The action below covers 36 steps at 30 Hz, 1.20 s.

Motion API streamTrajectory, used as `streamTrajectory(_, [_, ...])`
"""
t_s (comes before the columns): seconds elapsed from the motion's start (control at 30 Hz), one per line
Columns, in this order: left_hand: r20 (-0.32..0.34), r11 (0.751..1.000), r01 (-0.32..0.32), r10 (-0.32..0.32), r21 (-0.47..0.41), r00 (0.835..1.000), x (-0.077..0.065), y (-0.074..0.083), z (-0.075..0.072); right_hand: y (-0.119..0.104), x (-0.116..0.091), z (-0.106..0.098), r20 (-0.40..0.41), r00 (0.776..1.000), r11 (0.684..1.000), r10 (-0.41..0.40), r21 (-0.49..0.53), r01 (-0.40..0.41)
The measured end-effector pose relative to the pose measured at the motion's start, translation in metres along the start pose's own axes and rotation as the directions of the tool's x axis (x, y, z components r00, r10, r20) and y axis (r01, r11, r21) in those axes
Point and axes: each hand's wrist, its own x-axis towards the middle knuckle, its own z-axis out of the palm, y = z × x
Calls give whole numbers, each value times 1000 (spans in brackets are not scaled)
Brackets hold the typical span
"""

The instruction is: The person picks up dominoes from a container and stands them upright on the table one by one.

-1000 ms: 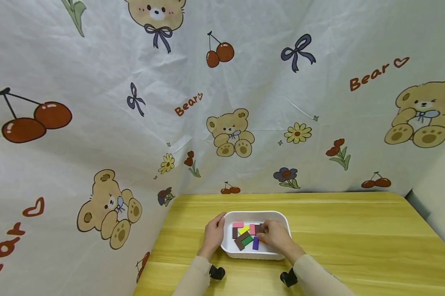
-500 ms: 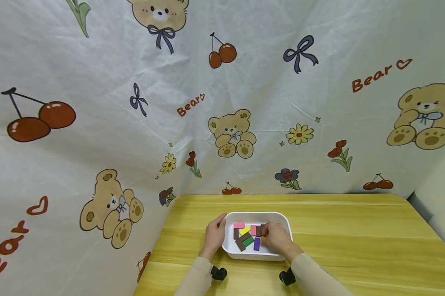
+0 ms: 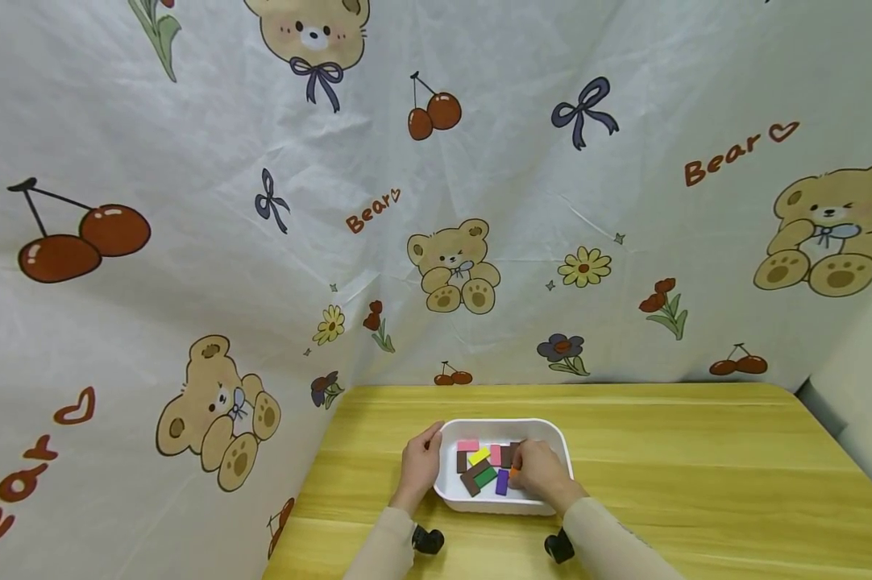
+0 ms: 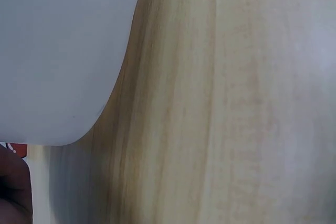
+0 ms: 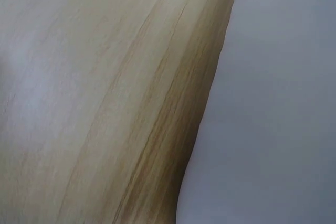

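Note:
A white plastic tray (image 3: pixel 494 507) on the table holds several flat, domino-like blocks. My left hand (image 3: pixel 419 465) grips the tray's left side near the far corner. In the left wrist view, part of that hand shows at the lower left beside the tray's outer wall (image 4: pixel 63 51). My right hand (image 3: pixel 543 471) reaches in over the right half, fingers bent down, pinching an orange block (image 3: pixel 513 474) that is mostly covered. Close by lie a purple block (image 3: pixel 502 482), a pink block (image 3: pixel 496 455) and a brown block (image 3: pixel 506 457). The right wrist view shows only the tray's wall (image 5: pixel 268 103) and wood.
Further left inside are a yellow block (image 3: pixel 479 457), a green block (image 3: pixel 485 478), another pink block (image 3: pixel 468 445) and several brown ones. The wooden table (image 3: pixel 697 467) extends to the right. A bear-print cloth (image 3: pixel 523 193) hangs behind and at the left.
The right hand's fingers have shifted slightly down, from beside the brown blocks toward the orange one. The left hand stays at the tray's side, and the visible blocks keep their places.

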Motion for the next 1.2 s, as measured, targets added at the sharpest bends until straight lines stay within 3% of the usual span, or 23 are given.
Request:
streamTrajectory(0.23, [-15,1000,-29,29,14,999,0,2,0,1,3,0,10,1000,1000,-16,-24,17])
streamTrajectory(0.63, [5,1000,-3,3,-3,1000,-1,0,0,-4,0,-8,81,996,999,-22,-22,24])
streamTrajectory(0.87, [-4,1000,-4,4,-2,1000,0,0,1,-1,-1,-9,35,995,994,-94,-52,96])
streamTrajectory(1.2, [-14,1000,-3,3,-9,1000,-2,1,1,-3,-2,-16,77,992,995,-104,5,104])
